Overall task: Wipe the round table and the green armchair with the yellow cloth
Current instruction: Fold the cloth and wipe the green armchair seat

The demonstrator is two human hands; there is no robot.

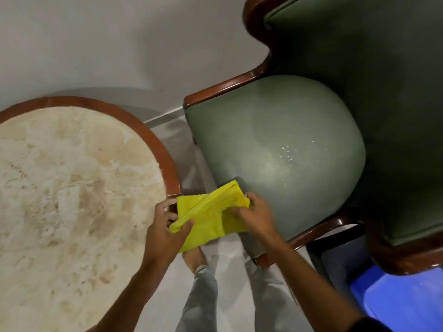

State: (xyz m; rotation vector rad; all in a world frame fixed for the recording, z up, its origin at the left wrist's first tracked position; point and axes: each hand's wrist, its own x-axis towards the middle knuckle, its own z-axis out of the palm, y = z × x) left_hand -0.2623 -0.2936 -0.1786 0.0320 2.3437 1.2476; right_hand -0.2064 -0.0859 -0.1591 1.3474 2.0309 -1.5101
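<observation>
The yellow cloth [211,213] is folded and held in the air between the round table and the green armchair. My left hand [167,232] pinches its left folded corner. My right hand [254,213] grips its right edge, over the front of the armchair seat. The round table [79,188] has a pale marble top with a brown wooden rim and fills the left side. The green armchair [275,144] stands to the right, with a rounded seat cushion, a dark green back and glossy brown wooden arms. Small bright droplets or specks show on the seat.
A pale wall runs behind the table and chair. Light floor tiles [182,154] show in the narrow gap between them, where my legs and bare feet stand. A blue glowing surface [395,298] lies at the lower right beside the chair.
</observation>
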